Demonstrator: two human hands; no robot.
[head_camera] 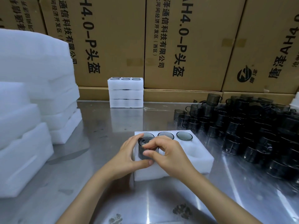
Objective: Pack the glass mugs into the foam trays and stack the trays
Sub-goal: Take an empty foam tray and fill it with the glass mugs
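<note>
A white foam tray [200, 160] lies on the steel table in front of me. Its far row holds three smoky glass mugs, the rightmost one [184, 136] plainly seated. A fourth dark glass mug [143, 151] stands half sunk in the near left pocket. My left hand [129, 154] grips its left side with the thumb under its front. My right hand [163, 154] pinches its rim from the right. The near right pocket [194, 151] is bare foam; the near middle one is hidden by my right hand.
A pile of dark glass mugs [252, 126] fills the table's right side. Three filled foam trays [125, 92] are stacked at the back centre. Tall stacks of foam trays [32, 94] stand on the left. Cardboard boxes [186, 46] wall off the back.
</note>
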